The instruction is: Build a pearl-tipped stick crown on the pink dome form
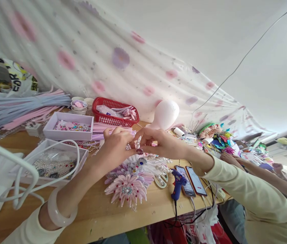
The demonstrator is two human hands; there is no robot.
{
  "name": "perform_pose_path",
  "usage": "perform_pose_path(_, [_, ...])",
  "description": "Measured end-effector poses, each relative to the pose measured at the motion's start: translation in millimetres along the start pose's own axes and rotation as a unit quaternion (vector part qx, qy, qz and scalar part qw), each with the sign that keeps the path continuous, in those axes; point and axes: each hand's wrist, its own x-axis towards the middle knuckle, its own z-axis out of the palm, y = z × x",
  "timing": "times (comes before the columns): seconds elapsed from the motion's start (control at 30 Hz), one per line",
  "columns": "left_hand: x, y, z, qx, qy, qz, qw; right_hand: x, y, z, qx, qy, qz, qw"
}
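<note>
We hold our bare left hand (115,142) and bare right hand (158,140) close together, near one pale-pink, many-petalled, bead-studded flower ornament (126,190).

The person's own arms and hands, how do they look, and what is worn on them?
The left hand and right hand are ungloved. Both sleeves are plain cream, and a thick, smooth, whitish bangle sits at the left sleeve's edge.

Tabletop (95,210) passable before pink flower (126,191); glue gun (177,186) blocks right, white cable (8,154) left.
</note>
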Motion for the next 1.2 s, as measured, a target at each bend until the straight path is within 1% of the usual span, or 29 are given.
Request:
perform_pose_path(0.07, [-3,-1,0.5,-0.003,0.01,0.0,1.0,-1,2,3,0.013,0.023,0.012,1.0])
perform_pose_path(0.13, [-7,-3,0.8,-0.009,0.023,0.004,1.0,0,6,3,0.021,0.044,0.042,0.998])
perform_pose_path(0.23, [-14,-7,0.9,-0.019,0.041,0.027,0.999,4,15,-1,0.047,0.055,0.081,0.994])
perform_pose_path(0.33, [-21,-11,0.8,-0.041,0.064,0.067,0.995,18,25,-10,0.021,0.052,0.077,0.996])
perform_pose_path(0.4, [-24,-13,0.1,-0.061,0.091,0.087,0.99,30,31,-17,-0.025,0.03,0.051,0.998])
perform_pose_path(0.47, [-28,-15,-1.4,-0.079,0.114,0.092,0.986,43,34,-25,-0.045,-0.012,0.025,0.999])
perform_pose_path(0.57, [-37,-15,-4.6,-0.102,0.148,0.064,0.982,63,40,-34,-0.035,-0.08,0.01,0.996])
perform_pose_path(0.63, [-46,-15,-5.8,-0.116,0.179,0.027,0.977,75,46,-38,-0.038,-0.116,0.024,0.992])
perform_pose_path(0.7, [-56,-16,-5.2,-0.125,0.21,-0.003,0.97,87,56,-40,-0.057,-0.139,0.056,0.987])
perform_pose_path(0.77, [-65,-17,-3.0,-0.12,0.224,-0.009,0.967,96,69,-38,-0.076,-0.149,0.095,0.981])
perform_pose_path(0.87, [-72,-21,2.1,-0.106,0.209,0.009,0.972,106,87,-33,-0.082,-0.162,0.139,0.973])
perform_pose_path(0.97, [-74,-25,6.6,-0.1,0.186,0.005,0.977,111,98,-28,-0.048,-0.177,0.145,0.972])
perform_pose_path(1.03, [-72,-28,8.0,-0.092,0.183,-0.013,0.979,112,101,-26,-0.025,-0.179,0.14,0.973])
perform_pose_path(1.1, [-69,-30,7.6,-0.086,0.18,-0.025,0.98,112,101,-25,-0.037,-0.183,0.147,0.971])
perform_pose_path(1.2, [-59,-30,3.0,-0.092,0.147,-0.018,0.985,108,94,-30,-0.056,-0.189,0.146,0.969])
